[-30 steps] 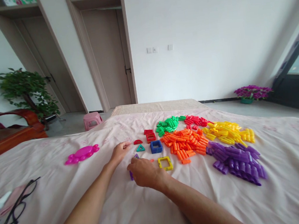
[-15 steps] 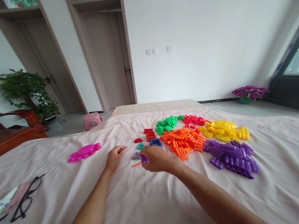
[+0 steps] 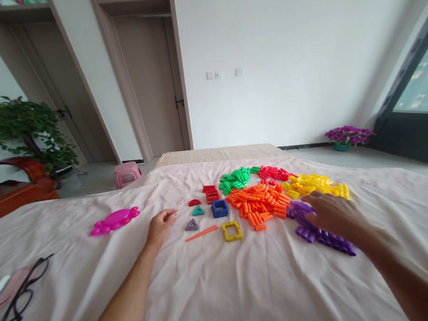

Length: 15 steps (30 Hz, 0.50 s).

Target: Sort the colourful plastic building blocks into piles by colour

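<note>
My right hand point(image 3: 335, 214), smeared by motion, is over the pile of purple plastic tubes point(image 3: 325, 239) and hides part of it. Its thumb and fingers are apart among the tubes. Loosely curled, my left hand point(image 3: 162, 226) rests on the cloth with its fingertips slightly apart and no object visible in it. Just right of it lie a purple triangle frame point(image 3: 192, 227), a teal triangle frame point(image 3: 198, 213) and a thin orange stick point(image 3: 201, 233). A yellow square frame point(image 3: 231, 223) and a blue square frame point(image 3: 220, 215) lie farther right.
Orange tubes point(image 3: 258, 201), yellow tubes point(image 3: 307, 184), green tubes point(image 3: 235, 178) and red tubes point(image 3: 274, 173) lie in heaps. Red frame pieces point(image 3: 213, 199) are behind the blue frame. At left are a pink candy-shaped lid point(image 3: 116, 220) and black glasses point(image 3: 24, 295) on the wrinkled tablecloth point(image 3: 211, 292).
My right hand has moved right, from the small frames to the purple pile, carrying off the purple piece it held. The yellow square frame is uncovered. My left hand has barely moved.
</note>
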Tool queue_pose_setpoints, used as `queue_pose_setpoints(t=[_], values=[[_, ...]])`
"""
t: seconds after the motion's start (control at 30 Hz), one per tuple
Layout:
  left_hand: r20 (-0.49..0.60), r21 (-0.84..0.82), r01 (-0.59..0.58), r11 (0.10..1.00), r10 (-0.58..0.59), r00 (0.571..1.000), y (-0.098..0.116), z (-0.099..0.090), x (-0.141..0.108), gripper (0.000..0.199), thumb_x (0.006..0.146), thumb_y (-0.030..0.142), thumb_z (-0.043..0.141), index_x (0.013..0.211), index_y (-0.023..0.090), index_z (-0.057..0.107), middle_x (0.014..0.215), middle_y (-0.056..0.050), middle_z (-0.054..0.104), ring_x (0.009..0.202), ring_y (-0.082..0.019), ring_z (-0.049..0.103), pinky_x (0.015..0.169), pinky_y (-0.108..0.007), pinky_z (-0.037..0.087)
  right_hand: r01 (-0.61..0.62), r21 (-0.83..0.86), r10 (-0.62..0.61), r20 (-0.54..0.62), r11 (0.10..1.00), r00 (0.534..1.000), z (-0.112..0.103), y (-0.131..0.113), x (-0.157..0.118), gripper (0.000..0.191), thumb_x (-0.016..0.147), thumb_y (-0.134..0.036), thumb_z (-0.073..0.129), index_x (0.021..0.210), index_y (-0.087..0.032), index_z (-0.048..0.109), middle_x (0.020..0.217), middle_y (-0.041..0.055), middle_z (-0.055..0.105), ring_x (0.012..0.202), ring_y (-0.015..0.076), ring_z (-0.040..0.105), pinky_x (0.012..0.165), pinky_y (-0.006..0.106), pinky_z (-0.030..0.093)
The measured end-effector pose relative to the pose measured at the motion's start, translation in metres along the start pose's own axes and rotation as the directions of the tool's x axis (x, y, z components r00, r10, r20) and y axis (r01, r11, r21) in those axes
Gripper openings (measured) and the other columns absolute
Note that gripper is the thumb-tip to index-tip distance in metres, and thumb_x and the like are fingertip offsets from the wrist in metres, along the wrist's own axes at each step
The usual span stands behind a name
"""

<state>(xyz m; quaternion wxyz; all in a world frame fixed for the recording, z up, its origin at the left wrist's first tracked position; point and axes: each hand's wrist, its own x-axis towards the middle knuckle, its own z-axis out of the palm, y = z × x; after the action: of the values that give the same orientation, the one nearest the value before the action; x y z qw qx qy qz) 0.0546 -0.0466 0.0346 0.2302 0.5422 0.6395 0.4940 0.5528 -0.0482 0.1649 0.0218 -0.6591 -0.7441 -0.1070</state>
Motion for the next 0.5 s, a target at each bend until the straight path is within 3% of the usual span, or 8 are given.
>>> queue_pose_setpoints(t=[0.1, 0.23, 0.37, 0.47, 0.5], values=[[-0.097, 0.055, 0.018, 0.998, -0.013, 0.995, -0.003, 0.0, 0.002, 0.041, 0.084, 0.041, 0.053, 0.112, 0.015, 0.068, 0.105, -0.01, 0.074, 0.092, -0.021, 0.07, 0.08, -0.03, 0.053, 0.089, 0.074, -0.09, -0.001, 0.993, 0.996, -0.008, -0.037, 0.0, 0.026, 0.088, -0.027, 0.052, 0.107, -0.021, 0.07, 0.108, 0.0118, 0.068, 0.088, 0.0225, 0.065, 0.066, 0.028, 0.035], [-0.207, 0.233, 0.045, 0.971, 0.005, 0.978, -0.004, -0.015, 0.006, 0.036, 0.083, 0.024, 0.051, 0.114, 0.018, 0.067, 0.115, -0.009, 0.071, 0.106, -0.021, 0.065, 0.097, -0.032, 0.047, 0.317, 0.316, -0.353, 0.062, 0.894, 0.934, -0.003, -0.122, -0.007, 0.027, 0.086, -0.016, 0.049, 0.098, -0.025, 0.072, 0.097, 0.0055, 0.071, 0.082, 0.0183, 0.064, 0.062, 0.024, 0.034], [-0.292, 0.431, 0.122, 0.894, 0.01, 0.956, -0.006, -0.054, 0.008, 0.044, 0.076, 0.014, 0.056, 0.118, 0.021, 0.066, 0.126, -0.011, 0.064, 0.126, -0.028, 0.051, 0.111, -0.042, 0.031, 0.434, 0.445, -0.49, 0.011, 0.783, 0.872, 0.018, -0.18, -0.02, 0.024, 0.085, -0.011, 0.047, 0.088, -0.019, 0.07, 0.094, 0.0062, 0.069, 0.078, 0.0151, 0.062, 0.061, 0.023, 0.034], [-0.359, 0.558, 0.227, 0.798, -0.014, 0.933, -0.017, -0.091, 0.011, 0.047, 0.076, 0.02, 0.059, 0.123, 0.021, 0.063, 0.136, -0.016, 0.056, 0.135, -0.035, 0.038, 0.112, -0.054, 0.024, 0.485, 0.495, -0.512, -0.093, 0.72, 0.854, 0.038, -0.191, -0.027, 0.026, 0.09, -0.011, 0.043, 0.093, -0.018, 0.068, 0.096, 0.0055, 0.066, 0.078, 0.0138, 0.061, 0.065, 0.023, 0.037], [-0.37, 0.664, 0.283, 0.692, -0.025, 0.929, -0.023, -0.104, 0.013, 0.049, 0.077, 0.028, 0.06, 0.126, 0.022, 0.061, 0.139, -0.016, 0.053, 0.136, -0.036, 0.035, 0.11, -0.055, 0.025, 0.51, 0.505, -0.524, -0.129, 0.696, 0.842, 0.044, -0.191, -0.029, 0.026, 0.091, -0.011, 0.043, 0.095, -0.019, 0.067, 0.096, 0.0052, 0.066, 0.079, 0.014, 0.061, 0.068, 0.024, 0.039]])
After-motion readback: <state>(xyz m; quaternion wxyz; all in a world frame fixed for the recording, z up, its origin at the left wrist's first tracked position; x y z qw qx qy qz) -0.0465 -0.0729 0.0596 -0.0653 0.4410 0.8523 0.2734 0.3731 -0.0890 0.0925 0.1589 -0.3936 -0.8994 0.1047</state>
